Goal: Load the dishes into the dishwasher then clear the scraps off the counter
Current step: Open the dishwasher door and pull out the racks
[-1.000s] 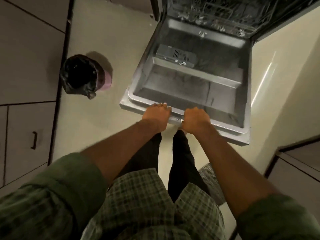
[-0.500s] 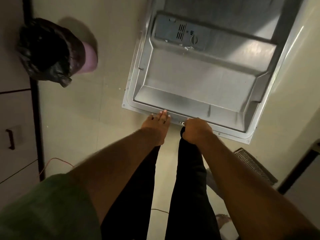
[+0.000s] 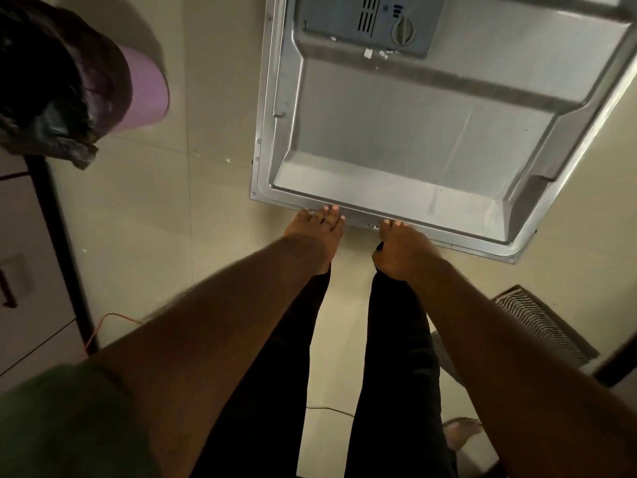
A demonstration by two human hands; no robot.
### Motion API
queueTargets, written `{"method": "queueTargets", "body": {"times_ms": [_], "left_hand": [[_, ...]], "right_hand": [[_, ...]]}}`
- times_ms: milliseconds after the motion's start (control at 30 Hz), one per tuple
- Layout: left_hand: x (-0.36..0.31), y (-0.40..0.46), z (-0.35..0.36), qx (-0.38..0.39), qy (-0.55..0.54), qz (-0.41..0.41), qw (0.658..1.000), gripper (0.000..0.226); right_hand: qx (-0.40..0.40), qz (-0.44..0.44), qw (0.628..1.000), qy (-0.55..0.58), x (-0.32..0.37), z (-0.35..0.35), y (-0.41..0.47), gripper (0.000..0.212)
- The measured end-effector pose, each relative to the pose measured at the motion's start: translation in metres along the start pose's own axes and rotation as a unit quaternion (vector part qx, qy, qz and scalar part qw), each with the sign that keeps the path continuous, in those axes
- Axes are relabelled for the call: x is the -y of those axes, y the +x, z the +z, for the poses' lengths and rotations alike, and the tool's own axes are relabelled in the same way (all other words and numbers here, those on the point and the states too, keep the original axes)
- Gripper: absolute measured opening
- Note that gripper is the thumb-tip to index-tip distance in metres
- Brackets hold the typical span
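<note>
The dishwasher door lies open, its grey steel inner face turned up, with the detergent dispenser at the top of the view. My left hand rests its straight fingertips on the door's near edge. Beside it, my right hand touches the same edge, fingers stretched out. Neither hand holds anything. The racks, the dishes and the counter are out of view.
A pink bin with a black bag stands on the floor at the upper left. Cabinet fronts run down the left side, with an orange cable at their foot. A striped mat lies to the right, near my legs.
The door has swung further down under both hands and the view has tipped downward, so the racks are gone from sight. My right hand's fingers have uncurled from the edge.
</note>
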State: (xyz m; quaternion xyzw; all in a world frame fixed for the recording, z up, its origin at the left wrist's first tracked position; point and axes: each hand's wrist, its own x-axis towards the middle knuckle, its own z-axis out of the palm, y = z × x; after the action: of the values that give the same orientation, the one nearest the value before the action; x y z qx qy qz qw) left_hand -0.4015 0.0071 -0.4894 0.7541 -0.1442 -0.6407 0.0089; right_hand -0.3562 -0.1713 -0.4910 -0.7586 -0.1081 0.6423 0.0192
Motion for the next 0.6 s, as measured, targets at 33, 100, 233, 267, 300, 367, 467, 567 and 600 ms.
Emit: {"method": "queueTargets", "body": {"times_ms": [33, 100, 233, 267, 300, 367, 467, 567, 600], "left_hand": [[-0.001, 0.002, 0.001, -0.003, 0.002, 0.002, 1.0, 0.086], [0.001, 0.005, -0.001, -0.006, 0.005, 0.008, 1.0, 0.086], [0.005, -0.006, -0.004, -0.012, -0.01, 0.016, 1.0, 0.092], [0.005, -0.01, -0.004, -0.014, -0.013, 0.021, 1.0, 0.091], [0.006, -0.016, -0.006, -0.025, -0.012, 0.021, 0.999, 0.09], [0.009, -0.026, -0.016, -0.042, -0.02, 0.016, 0.999, 0.086], [0.019, -0.039, -0.051, -0.061, -0.034, 0.005, 0.998, 0.084], [0.026, -0.047, -0.099, -0.086, -0.043, -0.005, 0.995, 0.093], [0.028, -0.048, -0.119, -0.107, -0.046, -0.005, 0.993, 0.095]], "right_hand": [[0.005, 0.004, 1.0, 0.0, 0.001, 0.001, 0.002, 0.07], [0.003, 0.013, 1.0, 0.009, 0.004, 0.0, 0.006, 0.069], [0.003, 0.016, 0.999, 0.039, 0.008, -0.004, -0.004, 0.056], [0.0, 0.012, 0.999, 0.048, 0.006, -0.002, -0.006, 0.053], [-0.006, 0.009, 0.999, 0.05, 0.005, -0.006, -0.01, 0.05], [-0.018, 0.001, 0.999, 0.038, 0.005, -0.021, -0.023, 0.051], [-0.069, -0.007, 0.997, 0.037, 0.003, -0.056, -0.039, 0.064], [-0.134, -0.012, 0.989, 0.068, -0.001, -0.101, -0.045, 0.071], [-0.157, -0.015, 0.985, 0.068, -0.004, -0.122, -0.047, 0.072]]}}
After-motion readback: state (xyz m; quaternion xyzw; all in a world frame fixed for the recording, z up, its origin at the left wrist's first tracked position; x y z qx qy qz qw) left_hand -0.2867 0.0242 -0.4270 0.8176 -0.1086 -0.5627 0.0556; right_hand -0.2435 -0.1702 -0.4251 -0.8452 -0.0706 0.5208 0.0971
